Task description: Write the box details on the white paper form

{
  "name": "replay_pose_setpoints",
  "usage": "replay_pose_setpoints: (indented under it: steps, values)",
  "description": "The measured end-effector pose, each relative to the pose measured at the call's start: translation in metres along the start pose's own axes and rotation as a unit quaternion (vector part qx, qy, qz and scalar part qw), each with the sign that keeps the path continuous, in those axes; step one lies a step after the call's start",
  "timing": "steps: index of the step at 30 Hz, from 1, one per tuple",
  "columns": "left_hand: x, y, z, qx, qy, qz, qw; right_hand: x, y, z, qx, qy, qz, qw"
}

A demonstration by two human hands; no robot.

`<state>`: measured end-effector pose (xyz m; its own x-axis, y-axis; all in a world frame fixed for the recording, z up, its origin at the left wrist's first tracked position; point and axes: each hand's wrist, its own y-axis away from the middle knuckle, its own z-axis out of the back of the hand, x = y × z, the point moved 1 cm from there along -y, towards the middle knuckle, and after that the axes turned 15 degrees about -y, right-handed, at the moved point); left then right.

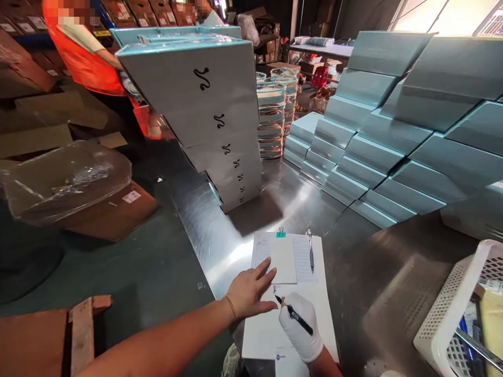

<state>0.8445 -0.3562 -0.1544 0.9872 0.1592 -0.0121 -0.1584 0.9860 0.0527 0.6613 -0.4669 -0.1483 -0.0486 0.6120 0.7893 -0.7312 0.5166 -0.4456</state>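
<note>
The gloved right hand (301, 327) grips a black pen (294, 314) on the paper (286, 314), the left hand (249, 290) lies flat and open beside it, holding nothing, and a white basket (448, 314) with unclear items stands to the right.

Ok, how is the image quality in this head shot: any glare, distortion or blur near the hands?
Head view: strong glare on the steel table just above the paper sheet; the window at top right is blown out; wide-angle distortion leans the stack of boxes; the left hand, the gloved right hand and its pen are sharp; the left foreground is dim.
</note>
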Motion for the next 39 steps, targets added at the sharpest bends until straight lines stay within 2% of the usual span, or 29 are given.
replay_pose_setpoints:
  steps: [8,16,21,29,34,39]
  values:
    - [0.0022,0.0027,-0.0055,-0.026,-0.003,-0.011,1.0,0.0022,-0.0002,0.0029,0.02,-0.024,-0.017,0.999]
    - [0.0034,0.0031,-0.005,-0.012,-0.001,-0.013,1.0,0.0002,0.0051,0.0022,-0.002,-0.055,-0.049,0.997]
    - [0.0024,0.0049,-0.0048,-0.008,0.012,-0.004,1.0,-0.0028,0.0066,-0.001,-0.002,-0.022,-0.051,0.998]
    - [0.0018,0.0027,-0.0047,0.005,0.002,-0.009,1.0,0.0002,0.0059,0.0049,0.022,-0.065,-0.049,0.996]
    - [0.0017,0.0019,-0.0021,0.01,0.009,-0.008,1.0,0.0013,0.0053,0.0053,-0.004,-0.027,-0.047,0.999]
    - [0.0015,0.0023,-0.0039,0.003,0.009,-0.008,1.0,0.0032,0.002,0.0054,0.011,-0.033,-0.046,0.998]
